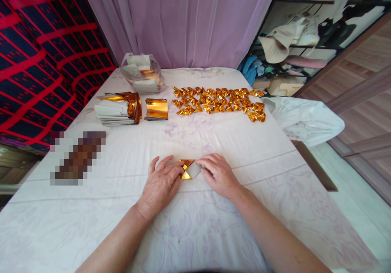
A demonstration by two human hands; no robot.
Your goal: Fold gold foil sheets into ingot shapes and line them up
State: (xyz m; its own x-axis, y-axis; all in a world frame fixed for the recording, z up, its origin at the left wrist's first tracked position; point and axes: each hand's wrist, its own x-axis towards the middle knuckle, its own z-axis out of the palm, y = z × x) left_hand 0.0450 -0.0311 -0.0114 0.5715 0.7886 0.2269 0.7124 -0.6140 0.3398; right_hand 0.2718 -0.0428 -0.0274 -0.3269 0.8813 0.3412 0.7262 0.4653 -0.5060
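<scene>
A partly folded sheet of gold foil paper (192,169) lies on the bed-like surface in front of me, its gold flaps and pale backing both showing. My left hand (163,179) holds its left end down, thumb and index finger pressed on the paper while the outer fingers spread away. At the opposite end, my right hand (218,173) pinches the pale pointed corner between thumb and fingers. Farther off, several finished gold foil ingots (220,100) lie in rows. Left of them are a small stack of gold foil sheets (157,109) and a larger fanned stack (117,110).
A clear plastic bag (143,71) of more sheets sits at the back left. A blurred, pixelated patch (79,157) covers something at the left. The surface has a white floral cloth (195,228). A purple curtain (183,25) hangs behind, with cluttered shelves (290,49) to the right.
</scene>
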